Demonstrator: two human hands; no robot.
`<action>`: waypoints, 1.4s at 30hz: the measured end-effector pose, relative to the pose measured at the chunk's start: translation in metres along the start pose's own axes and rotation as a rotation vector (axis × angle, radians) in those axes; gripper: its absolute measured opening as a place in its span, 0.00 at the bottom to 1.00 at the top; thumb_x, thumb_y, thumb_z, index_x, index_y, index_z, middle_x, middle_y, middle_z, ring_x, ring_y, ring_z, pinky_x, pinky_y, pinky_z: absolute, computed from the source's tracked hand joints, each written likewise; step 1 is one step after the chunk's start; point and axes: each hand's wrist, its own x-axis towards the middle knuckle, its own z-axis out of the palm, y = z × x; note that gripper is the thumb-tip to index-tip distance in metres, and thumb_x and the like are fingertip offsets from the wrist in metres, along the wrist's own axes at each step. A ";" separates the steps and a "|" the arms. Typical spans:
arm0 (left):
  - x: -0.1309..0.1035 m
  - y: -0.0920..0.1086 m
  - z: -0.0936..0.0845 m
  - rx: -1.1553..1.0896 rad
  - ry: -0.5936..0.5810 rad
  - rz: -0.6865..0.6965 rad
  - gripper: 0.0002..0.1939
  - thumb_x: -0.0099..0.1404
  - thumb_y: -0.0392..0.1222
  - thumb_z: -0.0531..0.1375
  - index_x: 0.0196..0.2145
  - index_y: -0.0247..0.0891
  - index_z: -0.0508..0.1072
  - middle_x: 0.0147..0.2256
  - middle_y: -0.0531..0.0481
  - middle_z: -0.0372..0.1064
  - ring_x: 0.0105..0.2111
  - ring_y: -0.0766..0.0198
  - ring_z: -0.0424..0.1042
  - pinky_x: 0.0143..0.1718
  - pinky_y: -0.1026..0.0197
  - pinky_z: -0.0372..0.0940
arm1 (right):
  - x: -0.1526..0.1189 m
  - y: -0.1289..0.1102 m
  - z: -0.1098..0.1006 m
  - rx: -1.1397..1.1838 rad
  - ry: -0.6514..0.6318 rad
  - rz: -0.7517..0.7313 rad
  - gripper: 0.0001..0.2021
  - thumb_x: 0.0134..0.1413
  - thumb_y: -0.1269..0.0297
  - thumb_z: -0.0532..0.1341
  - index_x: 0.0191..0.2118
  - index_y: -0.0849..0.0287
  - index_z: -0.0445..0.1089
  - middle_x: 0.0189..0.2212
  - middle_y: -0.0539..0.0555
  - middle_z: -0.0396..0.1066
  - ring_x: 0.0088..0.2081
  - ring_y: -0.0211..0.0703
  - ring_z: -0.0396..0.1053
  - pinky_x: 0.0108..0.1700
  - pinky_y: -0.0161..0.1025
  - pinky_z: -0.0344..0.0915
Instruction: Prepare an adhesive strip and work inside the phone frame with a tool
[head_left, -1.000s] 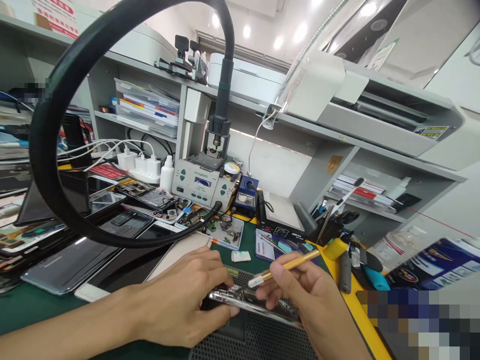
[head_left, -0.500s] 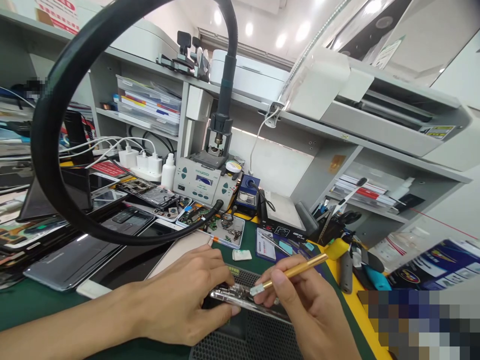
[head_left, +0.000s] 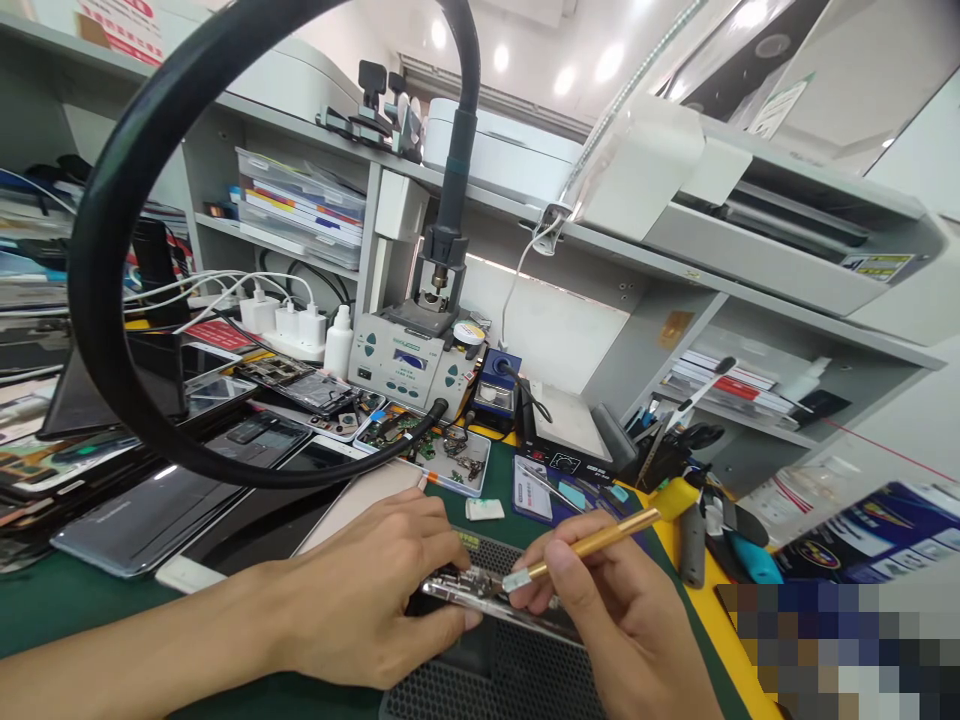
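Note:
My left hand [head_left: 390, 590] grips the left end of a thin opened device [head_left: 487, 597], thumb along its near edge and fingers over the top. Small metallic parts show along the device, which is tilted above a black perforated mat [head_left: 480, 680]. My right hand [head_left: 607, 590] is closed in a pen grip on a gold-coloured tool [head_left: 600, 538] with a pale collar. The tool's tip points left onto the device's parts; the exact contact is too small to tell. The right fingers cover the device's right portion.
A black hose [head_left: 97, 260] loops in front of the view to a hot-air station [head_left: 409, 365]. Phones [head_left: 187, 490] lie at left. Behind the hands are a parts tray [head_left: 457, 465] and a small white pad [head_left: 484, 510]. Hand tools [head_left: 694, 540] stand at right.
The view has shifted very slightly. Both hands, the device and the gold-coloured tool hold nearly the same positions.

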 end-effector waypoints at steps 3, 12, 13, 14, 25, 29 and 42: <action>0.000 0.000 0.000 0.003 -0.002 -0.001 0.07 0.69 0.41 0.64 0.44 0.38 0.77 0.36 0.48 0.74 0.39 0.52 0.70 0.42 0.51 0.58 | 0.000 0.000 0.000 0.000 0.000 -0.008 0.23 0.65 0.38 0.65 0.35 0.56 0.77 0.33 0.54 0.75 0.32 0.44 0.76 0.38 0.39 0.76; 0.001 0.000 0.000 0.022 -0.001 0.007 0.07 0.67 0.40 0.64 0.43 0.38 0.76 0.36 0.48 0.74 0.39 0.52 0.71 0.42 0.51 0.59 | 0.000 0.003 0.002 0.003 -0.014 -0.040 0.20 0.67 0.43 0.65 0.36 0.56 0.75 0.33 0.54 0.74 0.32 0.44 0.76 0.38 0.39 0.76; 0.000 0.000 0.000 0.025 -0.001 0.010 0.07 0.67 0.40 0.64 0.43 0.38 0.76 0.36 0.48 0.74 0.38 0.52 0.71 0.42 0.52 0.59 | 0.000 0.003 0.002 -0.001 -0.016 -0.044 0.19 0.67 0.43 0.65 0.36 0.56 0.75 0.33 0.54 0.74 0.32 0.44 0.76 0.38 0.39 0.76; 0.000 0.000 0.000 0.026 0.002 0.012 0.07 0.67 0.40 0.64 0.42 0.39 0.76 0.35 0.48 0.74 0.38 0.52 0.71 0.42 0.52 0.59 | 0.000 0.003 0.002 -0.004 -0.017 -0.047 0.19 0.67 0.43 0.65 0.36 0.56 0.75 0.33 0.54 0.74 0.32 0.44 0.76 0.38 0.39 0.75; 0.000 0.000 0.002 0.038 0.032 0.036 0.07 0.68 0.44 0.64 0.41 0.39 0.77 0.34 0.48 0.74 0.37 0.52 0.72 0.40 0.53 0.59 | -0.001 0.004 0.006 -0.058 -0.036 -0.099 0.18 0.68 0.45 0.64 0.37 0.56 0.75 0.34 0.54 0.74 0.33 0.43 0.76 0.39 0.38 0.74; 0.001 0.001 0.000 0.049 0.038 0.033 0.08 0.69 0.45 0.64 0.41 0.39 0.77 0.35 0.47 0.75 0.38 0.50 0.73 0.41 0.52 0.60 | 0.001 0.003 0.007 -0.068 -0.037 -0.124 0.18 0.69 0.45 0.64 0.37 0.56 0.74 0.32 0.53 0.75 0.33 0.44 0.76 0.39 0.39 0.73; 0.001 0.002 -0.002 0.040 0.006 0.017 0.07 0.68 0.43 0.63 0.40 0.38 0.77 0.36 0.46 0.76 0.38 0.50 0.73 0.41 0.52 0.60 | 0.001 0.007 0.008 -0.172 -0.053 -0.155 0.16 0.67 0.48 0.65 0.36 0.56 0.76 0.32 0.52 0.73 0.31 0.43 0.72 0.35 0.38 0.69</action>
